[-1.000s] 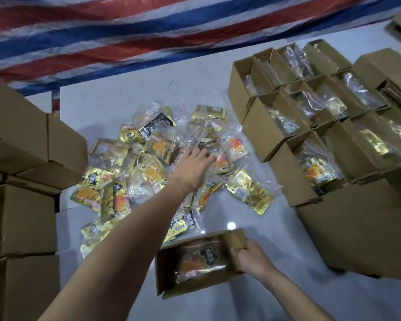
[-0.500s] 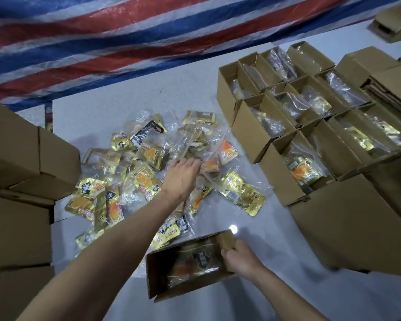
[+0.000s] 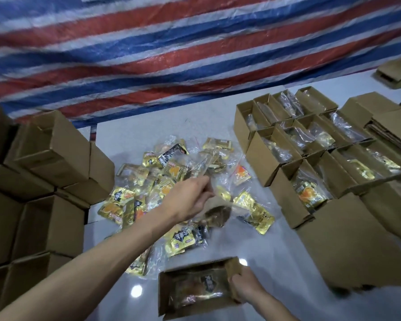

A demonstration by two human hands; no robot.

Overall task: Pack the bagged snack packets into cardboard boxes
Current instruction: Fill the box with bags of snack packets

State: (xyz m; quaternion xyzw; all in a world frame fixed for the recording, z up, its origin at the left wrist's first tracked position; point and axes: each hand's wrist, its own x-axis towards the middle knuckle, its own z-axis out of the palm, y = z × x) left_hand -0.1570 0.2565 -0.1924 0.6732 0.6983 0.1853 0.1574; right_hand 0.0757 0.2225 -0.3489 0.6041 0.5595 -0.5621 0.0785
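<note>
A heap of clear bags holding gold and orange snack packets [image 3: 148,181] lies on the white table [image 3: 276,251]. My left hand [image 3: 190,200] is raised over the heap and pinches one clear bag of packets [image 3: 218,212], which hangs blurred below the fingers. Near the front edge, a small open cardboard box [image 3: 169,295] lies with one bagged packet inside. My right hand [image 3: 243,288] grips that box's right end flap.
Several open boxes with bags inside [image 3: 310,154] stand in rows at the right. Stacked cardboard boxes [image 3: 49,172] rise along the left edge. A larger box [image 3: 357,246] sits at the near right. A red, white and blue striped tarp [image 3: 171,54] hangs behind.
My left hand has closed on a bag from the heap and lifted it off toward me. The view has tilted up. My right hand still holds the box.
</note>
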